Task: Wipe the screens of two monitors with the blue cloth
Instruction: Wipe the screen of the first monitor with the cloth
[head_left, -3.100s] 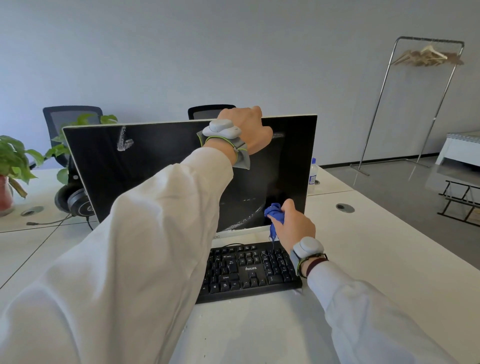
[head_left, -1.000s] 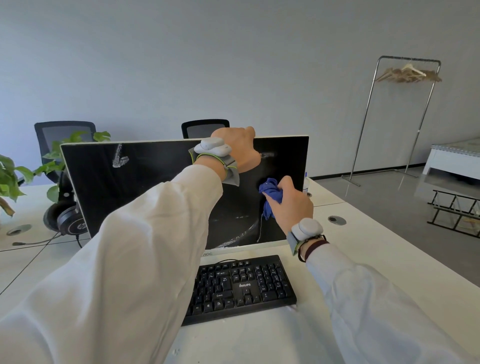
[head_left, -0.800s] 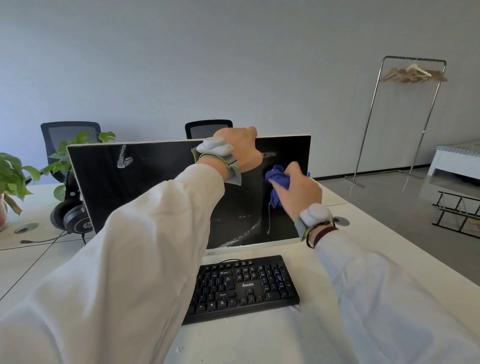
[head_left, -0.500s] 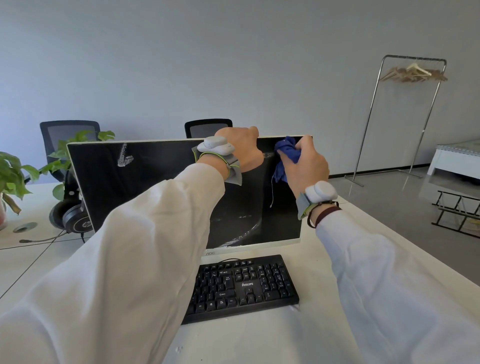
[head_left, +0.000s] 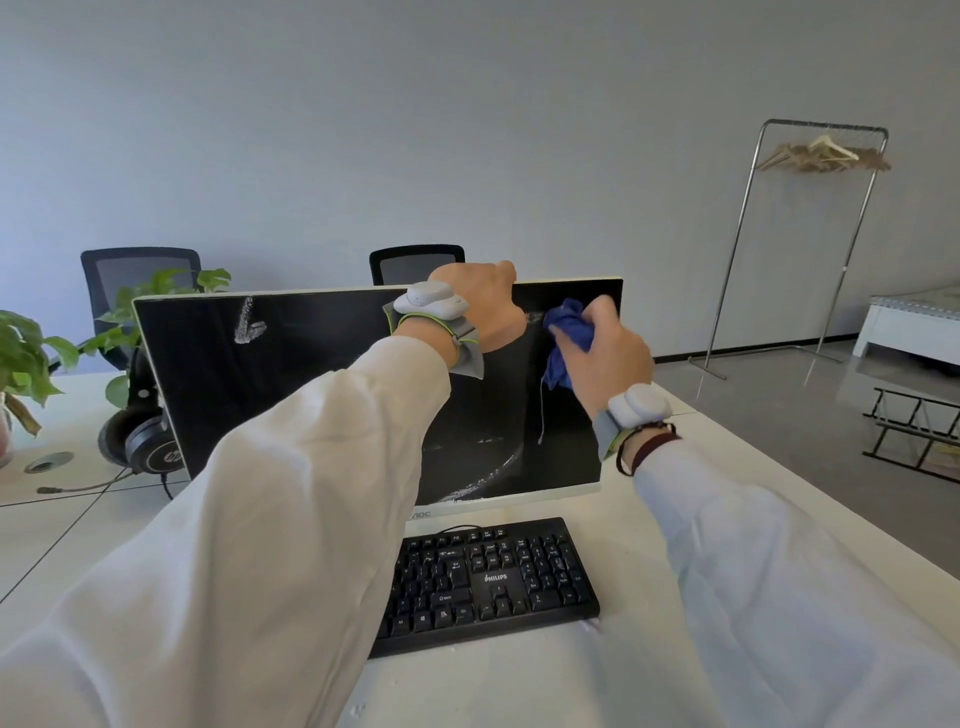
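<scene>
- My left hand (head_left: 485, 306) grips the top edge of the black-screened white-framed monitor (head_left: 291, 384).
- My right hand (head_left: 605, 353) clutches the bunched blue cloth (head_left: 569, 332) against the screen's upper right.

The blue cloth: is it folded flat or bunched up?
Bunched up: the blue cloth is a crumpled wad in the right hand, one thread hanging down.
</scene>
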